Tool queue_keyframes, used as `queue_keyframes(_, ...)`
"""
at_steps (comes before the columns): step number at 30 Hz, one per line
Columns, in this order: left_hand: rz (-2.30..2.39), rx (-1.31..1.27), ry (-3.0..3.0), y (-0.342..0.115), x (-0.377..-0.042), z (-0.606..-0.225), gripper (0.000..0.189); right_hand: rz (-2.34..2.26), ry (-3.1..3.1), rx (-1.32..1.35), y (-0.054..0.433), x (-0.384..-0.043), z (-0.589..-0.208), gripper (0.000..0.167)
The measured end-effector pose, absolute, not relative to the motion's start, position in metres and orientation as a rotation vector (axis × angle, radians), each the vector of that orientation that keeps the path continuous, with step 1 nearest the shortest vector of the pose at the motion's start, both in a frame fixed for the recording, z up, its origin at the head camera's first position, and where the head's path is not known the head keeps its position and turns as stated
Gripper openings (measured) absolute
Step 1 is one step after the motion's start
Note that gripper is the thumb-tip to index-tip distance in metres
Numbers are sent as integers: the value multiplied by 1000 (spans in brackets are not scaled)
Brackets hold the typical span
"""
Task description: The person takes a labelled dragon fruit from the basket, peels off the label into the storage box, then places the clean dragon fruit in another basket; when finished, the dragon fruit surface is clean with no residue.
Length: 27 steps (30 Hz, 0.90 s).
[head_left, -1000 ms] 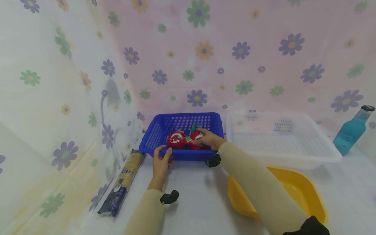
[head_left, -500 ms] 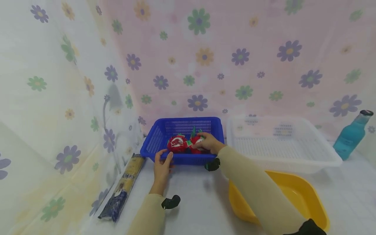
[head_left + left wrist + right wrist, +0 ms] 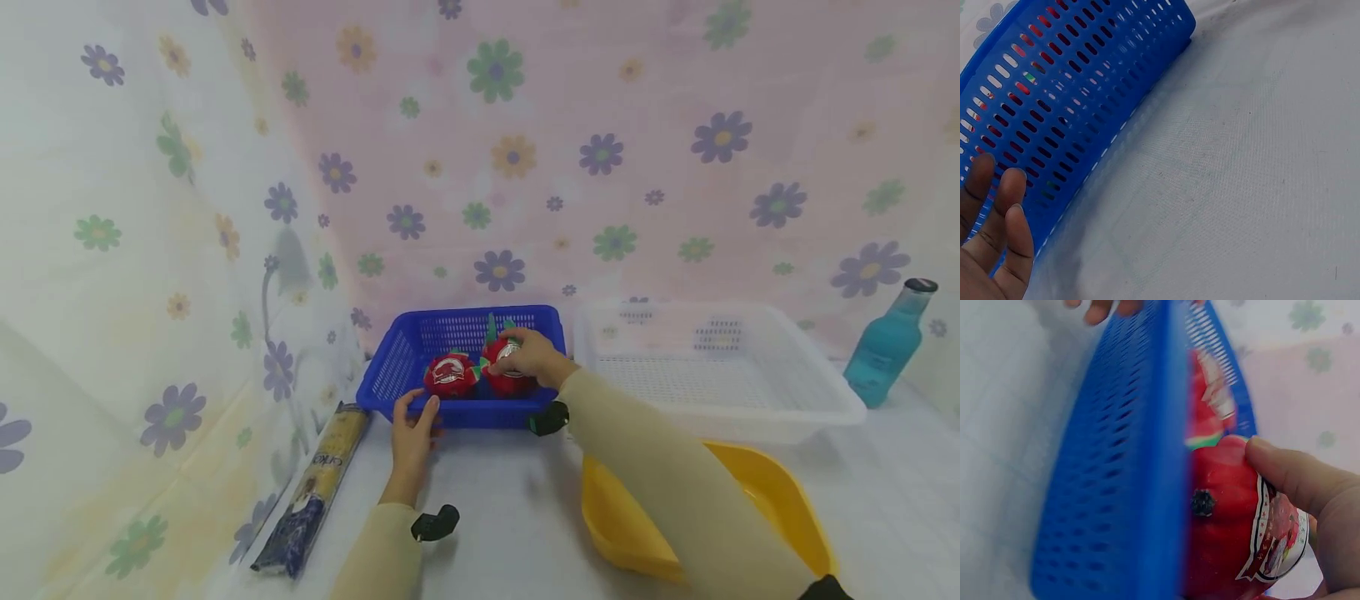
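Note:
Two red dragon fruits with green tips and printed stickers are in the blue basket [image 3: 461, 415]. My right hand [image 3: 531, 357] grips the right dragon fruit [image 3: 1225, 519], thumb on its near side and fingers largely hidden behind it. The left dragon fruit [image 3: 450, 375] rests beside it, partly behind the front wall. At the basket's front left, my left hand [image 3: 412, 433] holds the rim. In the left wrist view, several bent fingers [image 3: 1019, 234] show in front of the slotted outer wall, while the thumb is out of sight.
A white basket [image 3: 720, 417] stands right of the blue one. In front of it, a yellow tray [image 3: 630, 542] lies partly under my right forearm. A spaghetti packet [image 3: 318, 483] lies at the left, and a bottle of blue liquid [image 3: 885, 354] stands far right.
The right dragon fruit has risen slightly and moved a little away from the left one, with my right hand round it. My left hand stays at the rim. The head view has shifted slightly.

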<state>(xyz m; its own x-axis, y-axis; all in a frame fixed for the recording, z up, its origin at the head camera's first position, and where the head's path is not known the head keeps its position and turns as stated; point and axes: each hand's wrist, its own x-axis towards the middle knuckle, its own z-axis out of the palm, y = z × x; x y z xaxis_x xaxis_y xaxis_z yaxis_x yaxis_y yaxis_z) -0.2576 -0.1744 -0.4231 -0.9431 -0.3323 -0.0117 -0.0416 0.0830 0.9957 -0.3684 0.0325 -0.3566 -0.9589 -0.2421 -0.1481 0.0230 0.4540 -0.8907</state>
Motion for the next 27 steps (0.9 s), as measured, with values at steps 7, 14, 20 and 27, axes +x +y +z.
queue_keyframes(7, -1981, 388, -2108, -178, -267, -444, 53, -1551, 2376, -215, 49, -343, -310, 78)
queue_keyframes(14, -1996, 370, -2119, -177, -267, -441, 52, -1495, 2426, -326, 80, -301, -278, 76)
queue_keyframes(20, -1975, 395, -2116, -176, -266, -439, 51, -1469, 2436, -318, 98, -266, -278, 76)
queue_keyframes(27, -1984, 382, -2131, -177, -259, -437, 55, -1460, 2418, -278, 99, -236, -304, 74)
